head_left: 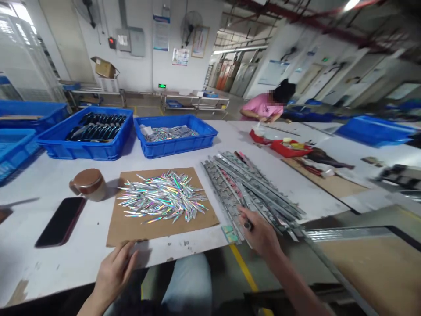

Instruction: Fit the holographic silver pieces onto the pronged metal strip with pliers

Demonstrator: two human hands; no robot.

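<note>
My left hand rests at the table's front edge, by the near edge of a cardboard sheet. Its fingers are loosely bent, the thumb apart, and nothing shows in them. On the cardboard lies a loose heap of shiny, iridescent silver slivers, pointed at the ends. My right hand is closed around a slim dark tool with a round end; its kind cannot be made out. That hand is over the near end of a pile of long grey metal strips with rows of cut-outs.
A black phone and a brown mug stand left of the cardboard. Blue crates line the back, one holding more slivers. Red trays sit farther right. Across the table, a person in pink works with their hands.
</note>
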